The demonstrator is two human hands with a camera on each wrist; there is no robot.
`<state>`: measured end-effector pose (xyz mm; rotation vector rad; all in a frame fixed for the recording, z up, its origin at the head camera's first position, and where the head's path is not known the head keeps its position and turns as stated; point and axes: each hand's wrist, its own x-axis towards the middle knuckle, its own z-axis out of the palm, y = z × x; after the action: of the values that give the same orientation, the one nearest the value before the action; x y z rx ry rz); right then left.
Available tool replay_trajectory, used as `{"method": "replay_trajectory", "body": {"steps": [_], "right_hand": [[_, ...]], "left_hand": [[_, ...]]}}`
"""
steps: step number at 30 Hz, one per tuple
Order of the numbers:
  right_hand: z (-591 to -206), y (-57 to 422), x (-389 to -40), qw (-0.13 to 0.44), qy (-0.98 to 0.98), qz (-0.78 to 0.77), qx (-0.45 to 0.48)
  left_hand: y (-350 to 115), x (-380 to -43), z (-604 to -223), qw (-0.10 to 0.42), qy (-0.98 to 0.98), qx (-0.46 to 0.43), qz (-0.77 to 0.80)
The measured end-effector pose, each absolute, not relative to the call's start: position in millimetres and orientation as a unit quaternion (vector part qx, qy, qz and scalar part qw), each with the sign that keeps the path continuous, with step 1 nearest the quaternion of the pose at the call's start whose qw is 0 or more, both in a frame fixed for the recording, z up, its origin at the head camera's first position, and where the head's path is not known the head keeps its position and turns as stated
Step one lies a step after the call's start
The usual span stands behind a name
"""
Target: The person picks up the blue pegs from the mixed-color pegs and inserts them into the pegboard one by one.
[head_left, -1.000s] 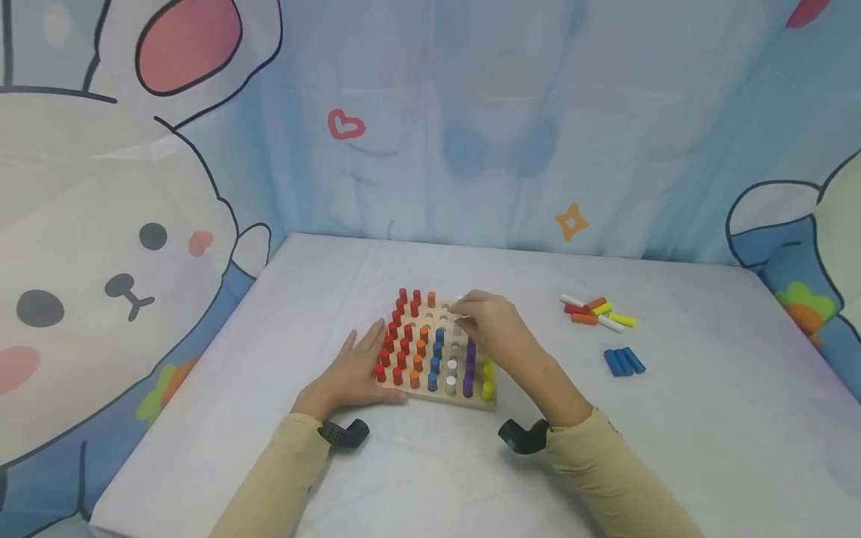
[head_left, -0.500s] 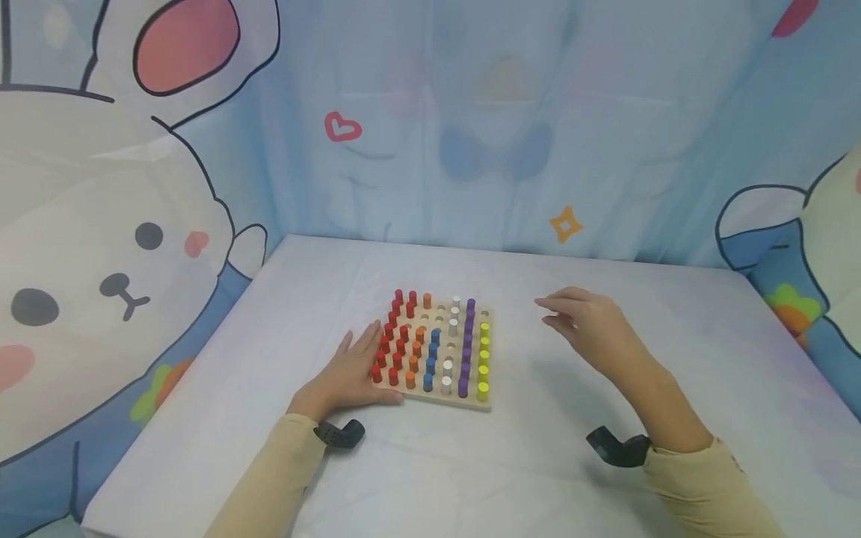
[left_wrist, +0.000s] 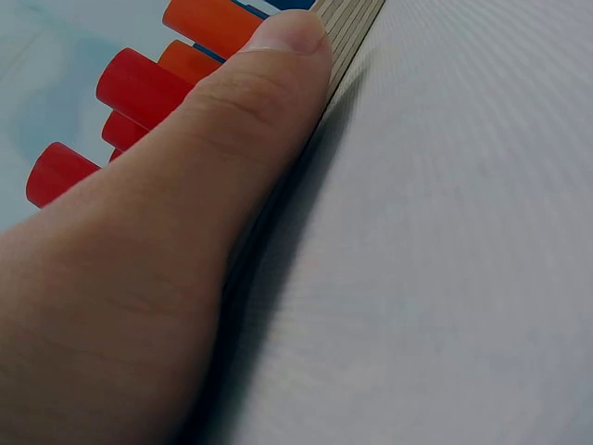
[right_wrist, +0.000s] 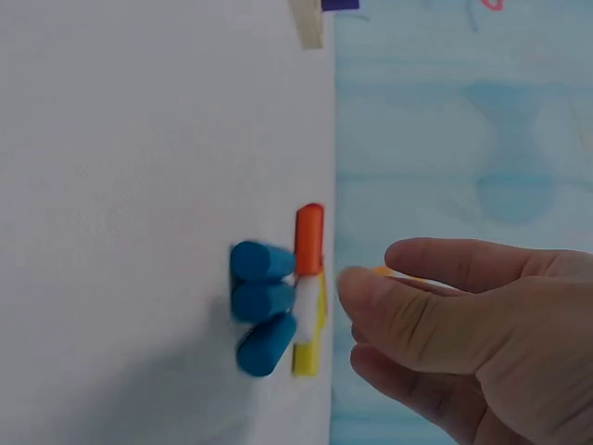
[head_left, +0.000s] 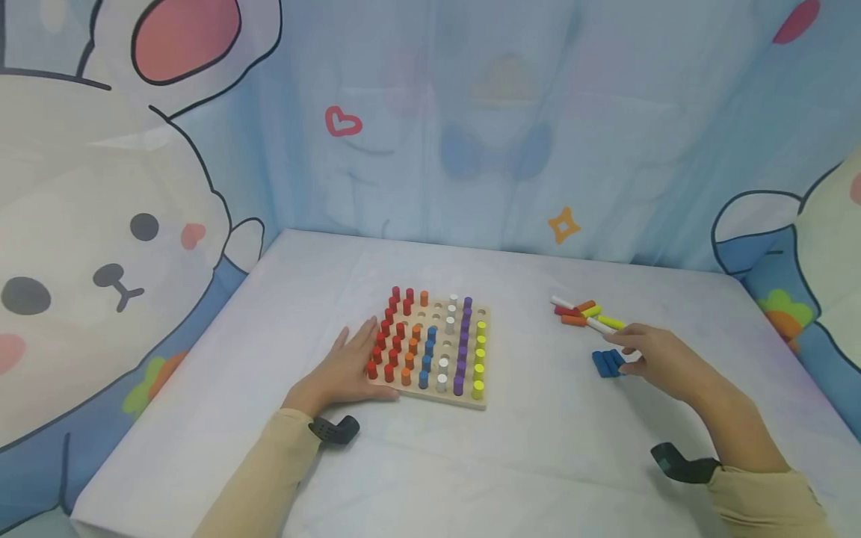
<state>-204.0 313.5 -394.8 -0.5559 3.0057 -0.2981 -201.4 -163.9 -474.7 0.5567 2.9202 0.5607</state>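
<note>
A wooden pegboard point(head_left: 449, 399) stands on the table with coloured pegs upright in rows: red, orange, blue, white, purple and yellow. My left hand point(head_left: 339, 381) rests against it, fingers stretched along the left side and thumb on the near edge. The left wrist view shows this thumb point(left_wrist: 264, 93) at the board's edge, beside red and orange pegs. Off to the right, my right hand point(head_left: 662, 360) is at three loose blue pegs point(head_left: 607, 364) lying side by side. In the right wrist view its thumb and fingers are apart, with nothing between them, near the blue pegs point(right_wrist: 263, 302).
Behind the blue pegs lies a loose heap of white, red, orange and yellow pegs point(head_left: 574, 320). Several holes in the pegboard hold no peg. A white cloth point(head_left: 525, 463) covers the table, and a printed curtain point(head_left: 403, 179) hangs behind it.
My right hand has left the white pegs on the board and swung right to the loose blue pegs. My left hand has stayed at the board's side.
</note>
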Motion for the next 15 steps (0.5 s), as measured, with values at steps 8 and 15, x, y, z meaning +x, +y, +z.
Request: {"method": "replay_trajectory", "body": {"steps": [8, 15], "right_hand": [[-410, 323, -217, 0.081, 0.980, -0.096, -0.156], [-415, 329, -222, 0.094, 0.980, -0.081, -0.156]], "left_hand": [[-167, -201, -475, 0.059, 0.964, 0.180, 0.187], [-165, -203, -475, 0.063, 0.963, 0.183, 0.188]]}}
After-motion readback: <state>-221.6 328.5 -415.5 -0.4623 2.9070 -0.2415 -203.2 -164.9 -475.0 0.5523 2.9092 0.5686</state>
